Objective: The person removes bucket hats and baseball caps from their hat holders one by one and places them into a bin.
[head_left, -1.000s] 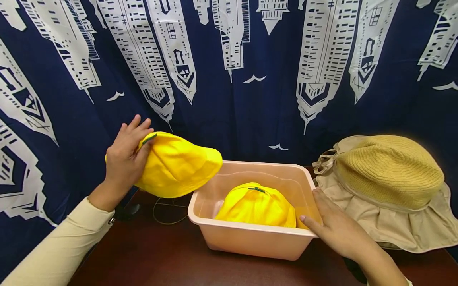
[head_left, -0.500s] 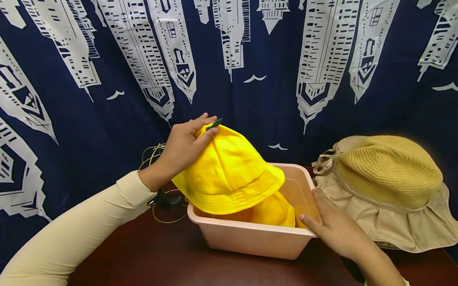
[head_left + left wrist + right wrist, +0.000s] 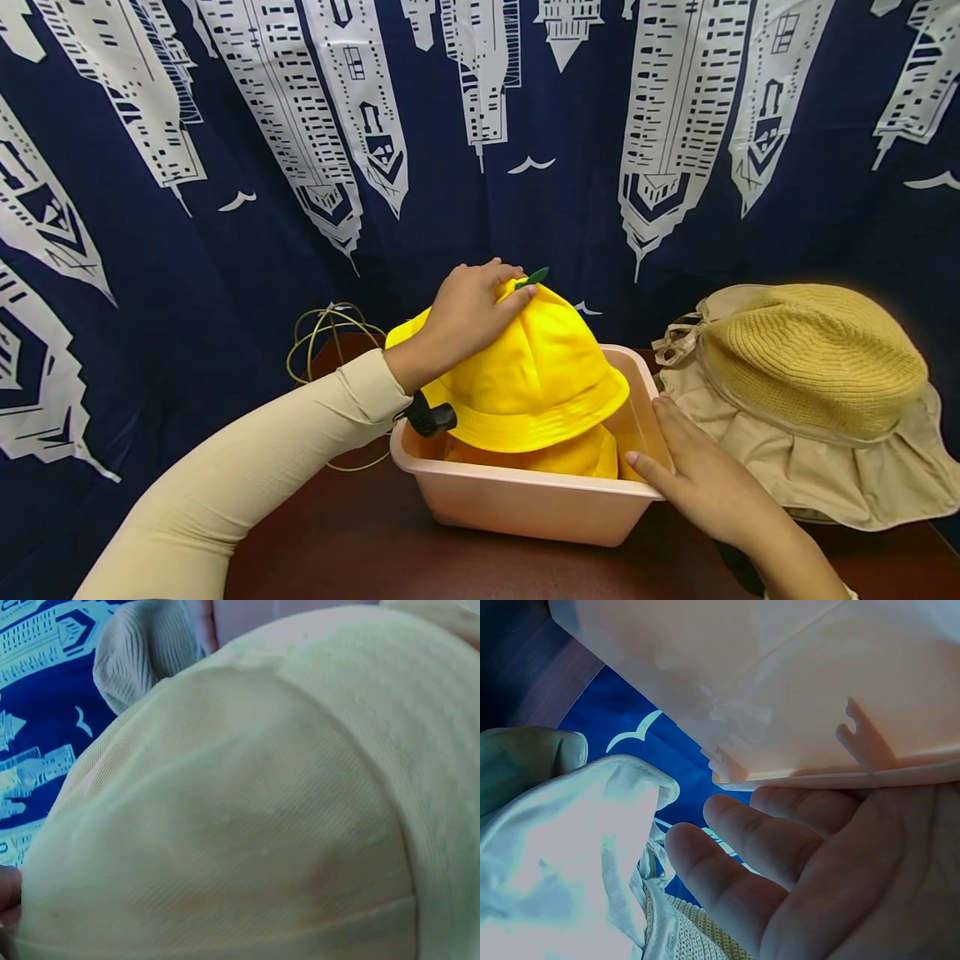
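My left hand (image 3: 474,312) pinches the crown of a yellow bucket hat (image 3: 536,375) by its green leaf tab (image 3: 534,277). That hat hangs tilted over a pale pink plastic bin (image 3: 525,504), its brim partly inside. Beneath it, a second yellow hat (image 3: 600,454) lies in the bin, mostly hidden. In the left wrist view the held hat's cloth (image 3: 225,810) fills most of the picture. My right hand (image 3: 708,483) holds the bin's right rim, thumb over the edge and fingers along the outside; the right wrist view shows these fingers (image 3: 761,836) under the rim.
A straw hat (image 3: 817,358) with a wide beige cloth brim sits right of the bin, close to my right hand. Thin yellowish cord loops (image 3: 330,321) lie behind left. A navy skyline-print curtain (image 3: 480,225) hangs behind the dark brown table (image 3: 360,533).
My left hand has carried the yellow bucket hat from left of the bin rightward until it is over the bin and the second hat. My right hand has stayed at the rim.
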`<state>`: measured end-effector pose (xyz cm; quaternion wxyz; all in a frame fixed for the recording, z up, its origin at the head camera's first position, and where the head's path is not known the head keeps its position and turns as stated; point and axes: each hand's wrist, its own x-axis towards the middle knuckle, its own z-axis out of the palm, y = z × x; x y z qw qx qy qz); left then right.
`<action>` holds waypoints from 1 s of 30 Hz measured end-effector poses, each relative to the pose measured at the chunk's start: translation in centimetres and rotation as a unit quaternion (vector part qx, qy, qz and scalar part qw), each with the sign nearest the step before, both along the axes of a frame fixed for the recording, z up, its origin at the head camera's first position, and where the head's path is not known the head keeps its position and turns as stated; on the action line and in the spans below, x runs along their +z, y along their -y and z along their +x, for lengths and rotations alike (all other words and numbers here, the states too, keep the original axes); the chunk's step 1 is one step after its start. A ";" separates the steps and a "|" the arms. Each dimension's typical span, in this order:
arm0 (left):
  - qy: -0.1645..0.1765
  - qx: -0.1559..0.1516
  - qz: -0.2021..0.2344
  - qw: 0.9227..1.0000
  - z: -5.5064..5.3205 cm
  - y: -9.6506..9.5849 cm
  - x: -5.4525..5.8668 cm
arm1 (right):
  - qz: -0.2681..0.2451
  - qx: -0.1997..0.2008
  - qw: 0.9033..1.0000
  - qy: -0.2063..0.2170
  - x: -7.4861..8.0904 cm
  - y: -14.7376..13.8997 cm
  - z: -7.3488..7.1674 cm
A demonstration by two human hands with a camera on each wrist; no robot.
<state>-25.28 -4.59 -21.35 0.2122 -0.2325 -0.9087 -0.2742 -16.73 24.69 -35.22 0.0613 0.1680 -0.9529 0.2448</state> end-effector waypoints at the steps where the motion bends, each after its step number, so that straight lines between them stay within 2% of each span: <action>1: 0.000 -0.004 0.001 1.000 0.0 -0.4 -0.1 | 0.002 0.000 1.000 0.001 0.0 0.0 0.0; 5: 0.001 -0.039 0.017 0.999 0.1 -1.6 -0.9 | -0.006 0.008 1.000 -0.009 0.1 0.2 0.1; 10: 0.021 -0.061 0.015 0.998 0.4 -1.6 -2.8 | -0.017 0.024 0.999 -0.036 0.2 0.4 0.1; 13: 0.025 -0.048 0.008 0.998 0.3 -0.7 -3.9 | -0.016 0.024 0.999 -0.040 0.2 0.5 0.2; 15: 0.016 -0.034 0.008 0.999 0.2 0.1 -4.3 | -0.015 0.022 0.999 -0.035 0.2 0.5 0.1; 18: -0.014 -0.009 -0.001 1.000 0.3 1.0 -4.3 | -0.010 0.012 1.000 -0.019 0.4 0.3 0.1; 21: -0.053 0.002 -0.039 0.998 0.4 1.4 -4.2 | -0.006 0.005 1.000 -0.010 0.4 0.1 0.1; 25: -0.092 -0.004 -0.125 0.988 0.0 0.9 -4.6 | -0.013 0.008 1.000 -0.019 0.3 -0.1 0.1; 27: -0.092 -0.009 -0.163 0.982 -0.4 0.6 -4.9 | -0.018 0.011 1.000 -0.024 0.3 0.0 0.1; 30: -0.064 -0.019 -0.207 0.976 -0.6 0.6 -5.0 | -0.021 0.010 1.000 -0.018 0.1 0.1 0.2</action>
